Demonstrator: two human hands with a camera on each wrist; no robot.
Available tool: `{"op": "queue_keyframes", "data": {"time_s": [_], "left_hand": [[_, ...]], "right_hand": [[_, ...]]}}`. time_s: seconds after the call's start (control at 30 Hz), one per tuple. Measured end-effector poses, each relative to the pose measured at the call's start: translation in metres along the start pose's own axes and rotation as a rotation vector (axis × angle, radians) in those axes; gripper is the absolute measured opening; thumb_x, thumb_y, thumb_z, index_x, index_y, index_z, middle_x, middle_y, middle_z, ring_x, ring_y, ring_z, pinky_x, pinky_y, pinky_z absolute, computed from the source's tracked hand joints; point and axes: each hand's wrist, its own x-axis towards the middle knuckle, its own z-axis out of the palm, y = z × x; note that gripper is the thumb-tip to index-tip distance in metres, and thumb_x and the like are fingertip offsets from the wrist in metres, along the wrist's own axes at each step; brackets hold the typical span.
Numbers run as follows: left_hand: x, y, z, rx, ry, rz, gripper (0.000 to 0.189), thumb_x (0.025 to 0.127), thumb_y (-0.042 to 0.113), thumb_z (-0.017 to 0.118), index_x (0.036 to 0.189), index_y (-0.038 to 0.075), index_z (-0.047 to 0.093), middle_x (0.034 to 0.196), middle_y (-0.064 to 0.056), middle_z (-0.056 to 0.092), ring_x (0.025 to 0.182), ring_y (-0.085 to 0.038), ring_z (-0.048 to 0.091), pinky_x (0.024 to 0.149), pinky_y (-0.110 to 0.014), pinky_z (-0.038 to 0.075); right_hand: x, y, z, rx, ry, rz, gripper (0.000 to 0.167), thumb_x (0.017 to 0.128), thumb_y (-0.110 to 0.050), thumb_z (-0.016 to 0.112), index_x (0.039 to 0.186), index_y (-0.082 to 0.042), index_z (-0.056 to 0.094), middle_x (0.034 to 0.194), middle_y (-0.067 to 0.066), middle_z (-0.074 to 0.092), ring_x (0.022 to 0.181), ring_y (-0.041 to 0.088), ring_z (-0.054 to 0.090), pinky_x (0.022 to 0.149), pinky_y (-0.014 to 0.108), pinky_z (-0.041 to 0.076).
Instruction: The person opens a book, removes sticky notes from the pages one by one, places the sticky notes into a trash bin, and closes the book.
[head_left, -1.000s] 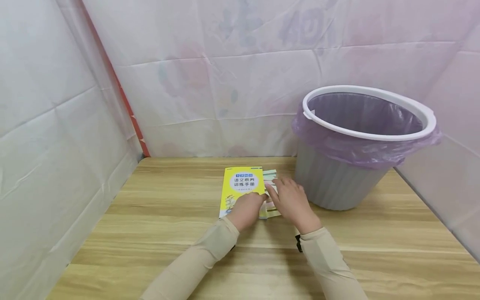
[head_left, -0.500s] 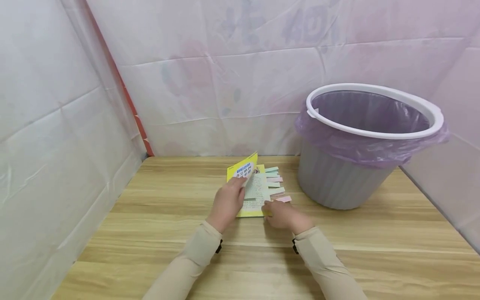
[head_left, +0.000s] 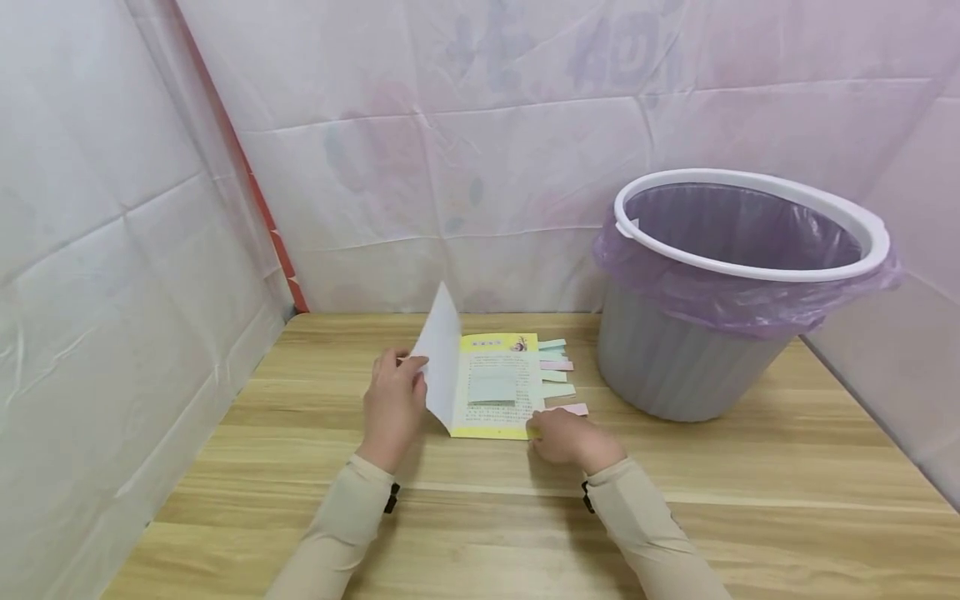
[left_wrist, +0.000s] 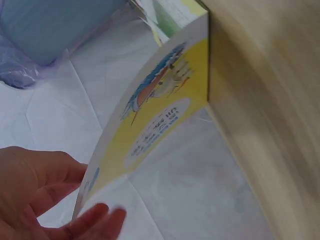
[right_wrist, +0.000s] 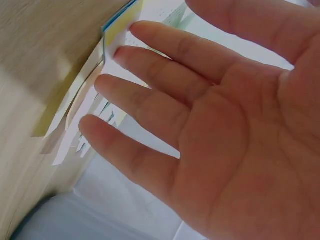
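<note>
Left hand (head_left: 393, 404) holds the book's (head_left: 491, 362) cover (head_left: 440, 358) at nine o'clock. Right hand (head_left: 567, 435), fingers (right_wrist: 142, 107) spread, touches its four-o'clock corner.

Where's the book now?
In the head view, the open book lies on the table between the left hand and right hand, left of the grey bin.

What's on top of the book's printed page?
A pale paper slip sits on the printed page, and the right hand touches its lower right corner. Anything under the slip is covered, so unseen.
</note>
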Motion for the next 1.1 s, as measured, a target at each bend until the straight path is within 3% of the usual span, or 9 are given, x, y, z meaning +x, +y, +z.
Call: {"op": "queue_keyframes", "data": {"time_s": [0.1,0.17,0.37,0.5,0.6,0.87,1.0,1.1], "left_hand": [[-0.003,-0.009,0.001,0.039,-0.033,-0.029,0.026,0.080,-0.003,0.071,0.106,0.001,0.071,0.123,-0.025,0.054,0.113,-0.039,0.050,0.084,-0.049,0.051],[-0.004,-0.013,0.001,0.086,-0.081,-0.043,0.031,0.079,-0.002,0.074,0.109,-0.001,0.069,0.130,-0.028,0.049,0.122,-0.043,0.044,0.095,-0.054,0.044],[-0.006,-0.017,0.007,0.230,-0.332,-0.047,0.042,0.078,0.002,0.074,0.117,-0.009,0.061,0.142,-0.031,0.040,0.135,-0.048,0.032,0.112,-0.057,0.025],[-0.006,-0.014,0.015,0.221,-0.523,-0.044,0.042,0.081,0.001,0.072,0.119,-0.013,0.059,0.141,-0.030,0.042,0.133,-0.045,0.037,0.110,-0.053,0.032],[-0.006,-0.010,0.023,0.178,-0.618,-0.053,0.041,0.084,-0.002,0.069,0.120,-0.014,0.057,0.139,-0.028,0.046,0.130,-0.041,0.043,0.106,-0.049,0.039],[-0.004,-0.003,0.036,0.108,-0.765,-0.059,0.033,0.089,-0.007,0.057,0.121,-0.013,0.057,0.137,-0.026,0.049,0.129,-0.037,0.047,0.106,-0.046,0.040],[-0.005,-0.001,0.042,0.103,-0.808,-0.088,0.034,0.092,0.009,0.063,0.118,-0.013,0.058,0.137,-0.028,0.048,0.129,-0.038,0.046,0.106,-0.047,0.040],[-0.007,0.001,0.045,0.104,-0.821,-0.096,0.046,0.092,0.024,0.066,0.118,-0.013,0.058,0.136,-0.029,0.048,0.130,-0.039,0.044,0.107,-0.047,0.039]], "right_hand": [[-0.001,-0.002,0.000,0.002,0.005,0.012,0.017,0.089,-0.001,0.056,0.074,-0.007,0.053,0.102,0.015,0.064,0.094,0.032,0.059,0.084,0.046,0.048],[-0.001,-0.003,0.000,0.002,0.003,0.015,0.017,0.088,0.000,0.057,0.073,-0.006,0.051,0.088,0.009,0.058,0.079,0.025,0.052,0.073,0.042,0.044],[-0.002,-0.006,-0.001,0.003,-0.003,0.026,0.022,0.088,-0.001,0.058,0.069,-0.006,0.048,0.076,0.005,0.048,0.070,0.021,0.041,0.065,0.037,0.037],[-0.002,-0.008,-0.003,0.006,0.001,0.025,0.021,0.088,0.000,0.058,0.069,-0.006,0.049,0.077,0.006,0.049,0.070,0.021,0.042,0.065,0.037,0.038],[-0.003,-0.008,-0.005,0.005,0.008,0.023,0.021,0.087,0.000,0.058,0.069,-0.006,0.050,0.078,0.006,0.051,0.070,0.022,0.043,0.066,0.037,0.039],[-0.001,-0.011,-0.006,0.025,0.022,0.036,0.023,0.087,-0.001,0.060,0.068,-0.006,0.049,0.074,0.005,0.049,0.066,0.020,0.043,0.062,0.033,0.038],[-0.002,-0.012,-0.005,0.011,0.022,0.031,0.021,0.087,-0.001,0.060,0.069,-0.006,0.051,0.074,0.005,0.050,0.067,0.020,0.043,0.062,0.034,0.038],[-0.002,-0.012,-0.005,0.004,0.023,0.038,0.019,0.087,0.000,0.061,0.070,-0.006,0.054,0.075,0.005,0.052,0.068,0.020,0.043,0.064,0.036,0.039]]}}
